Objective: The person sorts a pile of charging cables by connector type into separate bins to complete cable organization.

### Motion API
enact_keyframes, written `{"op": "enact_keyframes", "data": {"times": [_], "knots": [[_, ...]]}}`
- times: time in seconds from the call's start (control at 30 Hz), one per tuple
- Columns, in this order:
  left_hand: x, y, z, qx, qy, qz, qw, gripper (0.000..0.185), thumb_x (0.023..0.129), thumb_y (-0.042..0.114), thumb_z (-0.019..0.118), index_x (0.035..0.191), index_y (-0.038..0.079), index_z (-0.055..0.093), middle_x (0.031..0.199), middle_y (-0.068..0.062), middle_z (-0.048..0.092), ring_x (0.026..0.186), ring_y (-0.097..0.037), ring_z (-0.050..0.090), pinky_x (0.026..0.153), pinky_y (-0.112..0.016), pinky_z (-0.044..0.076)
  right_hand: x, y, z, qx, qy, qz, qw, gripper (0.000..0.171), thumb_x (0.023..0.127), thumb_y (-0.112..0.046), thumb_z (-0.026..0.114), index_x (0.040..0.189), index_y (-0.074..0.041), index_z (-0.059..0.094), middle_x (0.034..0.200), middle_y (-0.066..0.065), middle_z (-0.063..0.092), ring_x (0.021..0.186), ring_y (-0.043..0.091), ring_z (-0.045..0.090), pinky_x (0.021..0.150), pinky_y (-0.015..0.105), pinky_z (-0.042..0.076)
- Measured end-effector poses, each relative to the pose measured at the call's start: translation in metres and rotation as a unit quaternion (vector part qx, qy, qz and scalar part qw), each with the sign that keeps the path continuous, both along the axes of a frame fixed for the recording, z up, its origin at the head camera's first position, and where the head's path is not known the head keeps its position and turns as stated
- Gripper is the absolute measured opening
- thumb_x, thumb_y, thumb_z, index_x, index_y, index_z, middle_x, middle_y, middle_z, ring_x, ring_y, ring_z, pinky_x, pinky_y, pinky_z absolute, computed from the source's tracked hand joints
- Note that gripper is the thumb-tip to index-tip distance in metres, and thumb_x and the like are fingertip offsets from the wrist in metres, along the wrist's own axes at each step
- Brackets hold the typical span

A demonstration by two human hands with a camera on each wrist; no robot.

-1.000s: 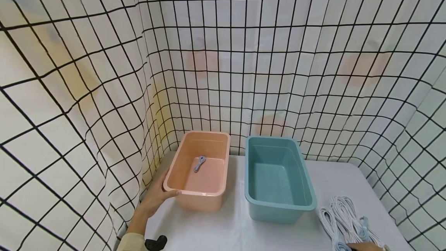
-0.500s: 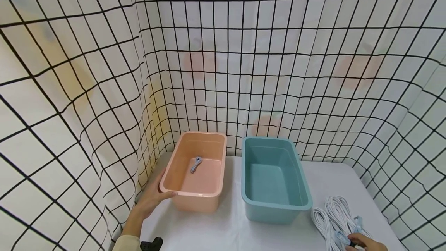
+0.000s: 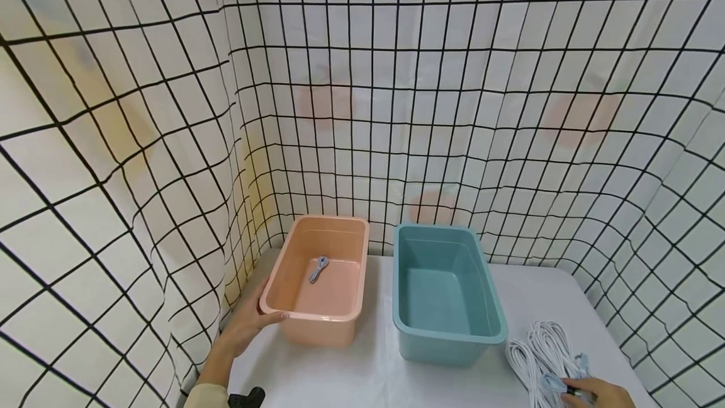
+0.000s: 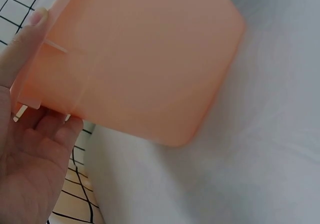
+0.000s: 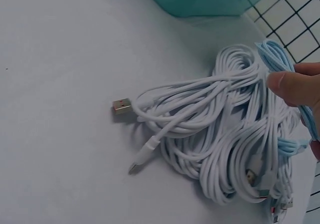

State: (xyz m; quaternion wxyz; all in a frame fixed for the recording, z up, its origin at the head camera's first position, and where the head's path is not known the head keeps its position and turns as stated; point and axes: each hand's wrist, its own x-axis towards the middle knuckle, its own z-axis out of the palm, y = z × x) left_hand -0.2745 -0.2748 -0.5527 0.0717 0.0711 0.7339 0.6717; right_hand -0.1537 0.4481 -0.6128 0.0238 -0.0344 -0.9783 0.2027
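Note:
My left hand [image 3: 247,326] grips the near left corner of a peach plastic bin [image 3: 323,334]. In the left wrist view the thumb lies on the rim and the fingers curl beneath it. A small grey-blue coiled cable [image 3: 319,269] lies inside that bin. At lower right, my right hand [image 3: 603,393] pinches a light blue coiled cable [image 5: 276,56] between thumb and fingers, just above a pile of white coiled cables [image 5: 195,103]. Another light blue cable [image 5: 290,146] lies among the white ones. Metal USB plugs [image 5: 121,106] stick out of the pile.
A teal plastic bin [image 3: 442,351] stands right of the peach one, with nothing seen inside. Both rest on a white-covered table [image 3: 374,376]. White walls with a black grid net [image 3: 396,112] enclose the back and sides.
My right hand has come further into view at the bottom right and lifted the light blue cable slightly off the pile. The left hand keeps its grip on the bin.

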Motion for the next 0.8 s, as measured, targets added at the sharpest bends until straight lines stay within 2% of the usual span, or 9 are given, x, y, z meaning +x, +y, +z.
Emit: {"op": "enact_keyframes", "data": {"times": [0.2,0.4,0.5,0.63,0.7,0.8], "knots": [[0.001,0.001,-0.002,0.003,-0.002,-0.002,1.0000,0.111,0.088,0.008,0.082,0.168,0.022,0.007,0.165,-0.025,0.022,0.144,-0.047,0.035,0.109,-0.044,0.040,-0.004,0.001,0.018,0.002,-0.004,0.007,1.000,0.045,0.082,-0.039,0.087,0.106,-0.002,0.081,0.098,0.015,0.075,0.081,0.030,0.070,0.069,0.047,0.059],[0.001,0.000,-0.001,0.006,0.005,-0.003,1.0000,0.110,0.088,0.007,0.081,0.168,0.022,0.007,0.165,-0.025,0.023,0.144,-0.046,0.035,0.107,-0.037,0.042,-0.006,-0.002,0.032,0.005,0.043,0.020,0.999,0.042,0.081,-0.037,0.088,0.104,-0.003,0.082,0.098,0.014,0.075,0.082,0.032,0.071,0.070,0.049,0.059],[0.001,0.000,-0.001,0.007,0.007,-0.005,0.9999,0.110,0.088,0.006,0.081,0.168,0.021,0.007,0.164,-0.026,0.023,0.143,-0.046,0.036,0.105,-0.034,0.043,-0.008,-0.003,0.038,0.009,0.081,0.017,0.997,0.035,0.077,-0.031,0.091,0.100,-0.005,0.083,0.094,0.012,0.076,0.076,0.026,0.070,0.065,0.043,0.058],[0.001,0.001,-0.001,0.007,0.008,-0.002,0.9999,0.111,0.088,0.005,0.082,0.168,0.021,0.007,0.164,-0.026,0.024,0.143,-0.047,0.036,0.105,-0.036,0.044,-0.011,-0.005,0.047,0.008,0.113,0.016,0.993,0.032,0.075,-0.025,0.093,0.099,-0.005,0.082,0.089,0.008,0.075,0.064,0.009,0.057,0.056,0.031,0.051],[0.001,0.001,-0.001,0.007,0.006,0.000,1.0000,0.111,0.088,0.006,0.082,0.168,0.022,0.007,0.164,-0.026,0.023,0.143,-0.047,0.036,0.106,-0.038,0.043,-0.012,-0.006,0.053,0.004,0.108,0.017,0.994,0.034,0.077,-0.025,0.092,0.101,-0.003,0.082,0.091,0.009,0.075,0.065,0.009,0.054,0.057,0.032,0.050],[0.002,0.002,0.000,0.006,0.002,0.001,1.0000,0.111,0.088,0.006,0.082,0.168,0.022,0.007,0.164,-0.026,0.023,0.143,-0.047,0.035,0.107,-0.039,0.042,-0.014,-0.008,0.062,-0.004,0.102,0.017,0.995,0.036,0.079,-0.027,0.090,0.104,-0.003,0.081,0.096,0.012,0.075,0.072,0.019,0.063,0.061,0.039,0.055]]}}
